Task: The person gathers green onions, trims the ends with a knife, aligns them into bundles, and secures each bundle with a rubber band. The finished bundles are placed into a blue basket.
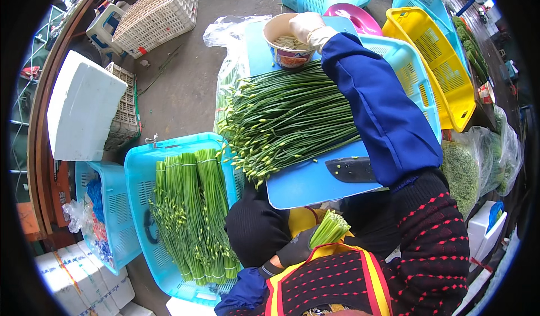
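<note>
My left hand (297,246), in a dark glove, grips a bunch of garlic chive stems (330,230) close to my body, cut ends showing. My right hand (307,28), in a pale glove, reaches over the rim of a paper noodle tub (291,59). Pale bands (291,42), probably rubber, lie inside the tub; my fingertips are partly hidden there. Below the tub, a thick heap of loose flowering garlic chives (291,117) covers much of a blue board (303,185). A dark knife blade (350,169) rests on the board near my right forearm, its handle out of sight.
Banded chive bundles (190,206) fill a light-blue crate (139,181) at left. Beyond the board are a pink basin (358,18) and a yellow crate (451,84). A white foam box (84,105) and a beige crate (156,18) stand on the left.
</note>
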Available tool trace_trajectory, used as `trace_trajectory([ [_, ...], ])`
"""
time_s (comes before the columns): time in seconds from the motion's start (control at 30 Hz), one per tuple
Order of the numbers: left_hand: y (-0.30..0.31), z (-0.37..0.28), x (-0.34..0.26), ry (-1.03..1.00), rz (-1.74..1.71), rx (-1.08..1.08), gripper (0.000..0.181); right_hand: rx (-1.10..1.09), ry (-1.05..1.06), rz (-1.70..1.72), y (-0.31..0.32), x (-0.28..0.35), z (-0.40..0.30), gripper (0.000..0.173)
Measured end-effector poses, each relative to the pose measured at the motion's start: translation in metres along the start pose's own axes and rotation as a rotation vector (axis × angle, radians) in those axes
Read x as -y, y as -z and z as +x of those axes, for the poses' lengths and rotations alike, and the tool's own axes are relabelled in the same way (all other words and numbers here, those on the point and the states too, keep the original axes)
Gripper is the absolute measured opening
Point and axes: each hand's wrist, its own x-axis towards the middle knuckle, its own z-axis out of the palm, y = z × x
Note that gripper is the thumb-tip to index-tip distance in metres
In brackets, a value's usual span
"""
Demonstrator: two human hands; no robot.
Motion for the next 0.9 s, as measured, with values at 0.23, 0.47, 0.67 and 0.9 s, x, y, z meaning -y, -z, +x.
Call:
trace_trajectory([
  [0.23,-0.008,-0.001,-0.011,0.033,-0.081,0.034,0.059,-0.112,-0.114,0.288,0.014,-0.018,-0.018,0.024],
  [0.47,-0.006,0.005,-0.015,-0.015,-0.242,0.172,0.069,-0.053,-0.026,1.095,0.026,-0.058,-0.084,0.023],
  [0.67,-0.01,-0.012,-0.033,0.09,-0.275,0.067,0.067,0.385,-0.141,2.165,-0.023,-0.015,-0.272,0.006],
  [0.9,-0.017,-0.024,-0.041,0.058,-0.231,0.05,0.052,0.548,-0.068,2.567,-0.092,0.044,-0.468,0.038],
])
